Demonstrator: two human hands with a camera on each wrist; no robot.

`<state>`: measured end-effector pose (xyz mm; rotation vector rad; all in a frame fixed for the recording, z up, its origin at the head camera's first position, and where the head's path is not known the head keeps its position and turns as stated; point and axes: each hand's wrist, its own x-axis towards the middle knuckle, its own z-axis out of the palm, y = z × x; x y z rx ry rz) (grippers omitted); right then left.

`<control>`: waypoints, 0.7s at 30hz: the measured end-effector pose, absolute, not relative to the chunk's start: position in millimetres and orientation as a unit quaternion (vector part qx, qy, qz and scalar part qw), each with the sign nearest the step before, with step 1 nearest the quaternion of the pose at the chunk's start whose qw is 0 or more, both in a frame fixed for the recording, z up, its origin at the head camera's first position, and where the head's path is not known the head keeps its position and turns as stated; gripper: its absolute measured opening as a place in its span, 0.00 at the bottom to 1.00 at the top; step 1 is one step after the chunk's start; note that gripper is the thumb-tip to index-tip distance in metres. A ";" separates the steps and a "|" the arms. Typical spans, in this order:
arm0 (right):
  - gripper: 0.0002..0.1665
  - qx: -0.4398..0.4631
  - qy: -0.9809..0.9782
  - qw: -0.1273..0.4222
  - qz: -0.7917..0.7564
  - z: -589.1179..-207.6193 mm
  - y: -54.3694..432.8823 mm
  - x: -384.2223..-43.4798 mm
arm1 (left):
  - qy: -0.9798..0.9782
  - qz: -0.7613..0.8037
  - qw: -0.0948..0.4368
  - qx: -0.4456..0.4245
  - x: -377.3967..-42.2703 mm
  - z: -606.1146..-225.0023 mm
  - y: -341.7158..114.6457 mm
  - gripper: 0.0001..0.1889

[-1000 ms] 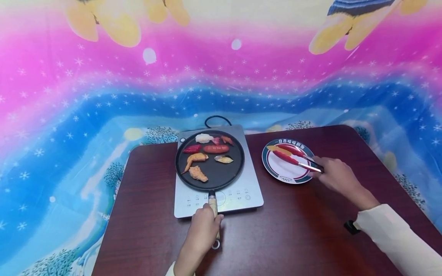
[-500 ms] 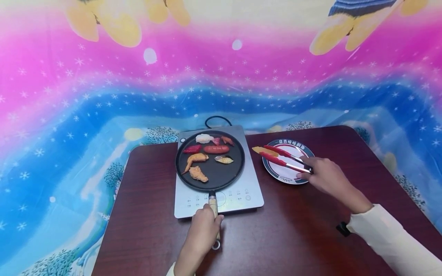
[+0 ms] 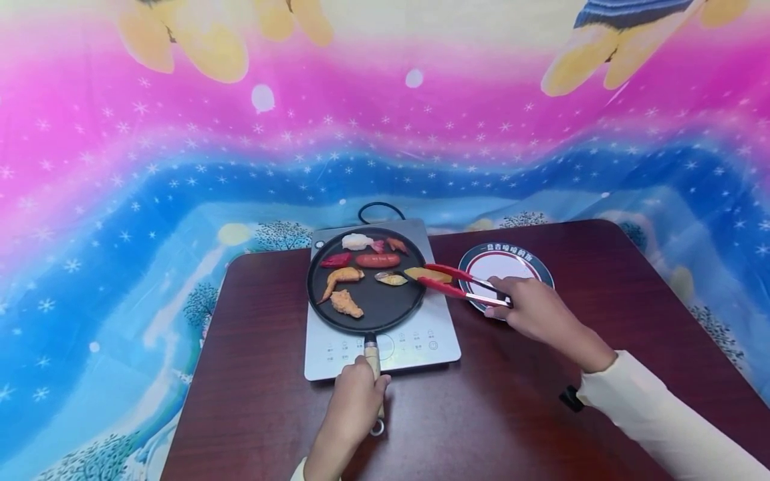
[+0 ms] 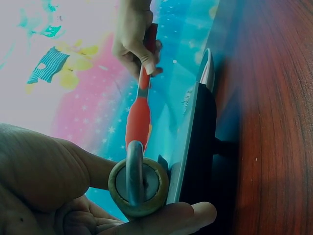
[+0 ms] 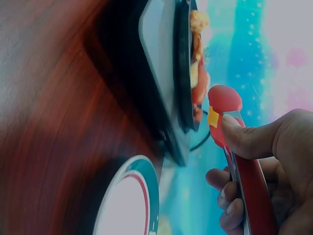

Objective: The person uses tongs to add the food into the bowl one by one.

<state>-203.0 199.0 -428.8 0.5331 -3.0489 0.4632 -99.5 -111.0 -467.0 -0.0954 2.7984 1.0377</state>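
Note:
My left hand (image 3: 356, 394) grips the wooden handle (image 3: 371, 359) of a flat black frying pan (image 3: 385, 310). In my right hand (image 3: 538, 310) is a pair of red-tipped tongs (image 3: 463, 284), pinching a flat yellow piece of food (image 3: 434, 274) over the pan's right rim. Seen from the right wrist, the tongs' red tips (image 5: 225, 99) hang above the pan's level, with a bit of yellow between them. Several foods lie in the pan, among them a sausage (image 3: 376, 260), a fried drumstick (image 3: 345, 303), a chicken wing (image 3: 341, 277) and a shell-like piece (image 3: 391, 278).
Under the pan is a silver induction cooker (image 3: 415, 351), its black cable (image 3: 380, 204) looping behind. A white plate (image 3: 494, 264) with a dark patterned rim stands to its right on the brown table (image 3: 481, 414). A printed cloth (image 3: 385, 153) hangs behind the table.
The tongs with the yellow piece have travelled left, from above the plate to the pan's right edge. My left hand and the pan have stayed where they were.

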 end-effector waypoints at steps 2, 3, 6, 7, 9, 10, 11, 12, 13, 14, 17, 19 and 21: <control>0.36 0.179 -0.973 0.007 0.146 -429.8 193.1 -203.2 | 0.933 0.348 0.079 -0.033 -99.1 -466.9 -110.7 0.17; 0.36 0.182 -0.972 0.005 0.146 -430.2 190.1 -203.1 | 0.933 0.350 0.080 -0.034 -99.0 -467.1 -110.5 0.17; 0.37 0.183 -0.971 -0.007 0.154 -430.6 180.6 -203.0 | 0.931 0.355 0.079 -0.034 -98.1 -467.0 -109.9 0.18; 0.37 0.183 -0.970 -0.012 0.160 -430.5 177.4 -202.9 | 0.930 0.357 0.079 -0.033 -98.0 -467.5 -109.8 0.18; 0.38 0.182 -0.969 -0.019 0.169 -430.3 171.2 -202.7 | 0.930 0.357 0.077 -0.032 -97.7 -467.9 -109.7 0.18; 0.37 0.184 -0.968 -0.020 0.171 -430.2 168.3 -202.7 | 0.930 0.357 0.076 -0.031 -97.6 -467.9 -109.7 0.18; 0.38 0.186 -0.967 -0.023 0.172 -430.4 165.7 -202.6 | 0.930 0.357 0.076 -0.031 -97.7 -467.9 -109.7 0.18; 0.38 0.185 -0.967 -0.025 0.173 -430.7 163.1 -202.5 | 0.931 0.356 0.075 -0.030 -97.8 -467.9 -109.8 0.17; 0.37 0.187 -0.966 -0.028 0.176 -431.3 160.7 -202.4 | 0.930 0.357 0.076 -0.030 -98.0 -467.9 -110.0 0.18; 0.37 0.187 -0.966 -0.031 0.177 -431.8 158.4 -202.2 | 0.931 0.357 0.075 -0.031 -98.0 -467.8 -110.1 0.17; 0.35 0.190 -0.964 -0.038 0.181 -434.5 152.6 -202.5 | 0.932 0.355 0.075 -0.029 -98.4 -467.7 -110.8 0.17; 0.34 0.195 -0.963 -0.036 0.183 -436.0 148.8 -202.7 | 0.932 0.354 0.075 -0.030 -98.6 -467.6 -111.2 0.17; 0.34 0.199 -0.963 -0.034 0.180 -437.2 145.0 -203.1 | 0.932 0.353 0.076 -0.030 -98.7 -467.4 -111.5 0.17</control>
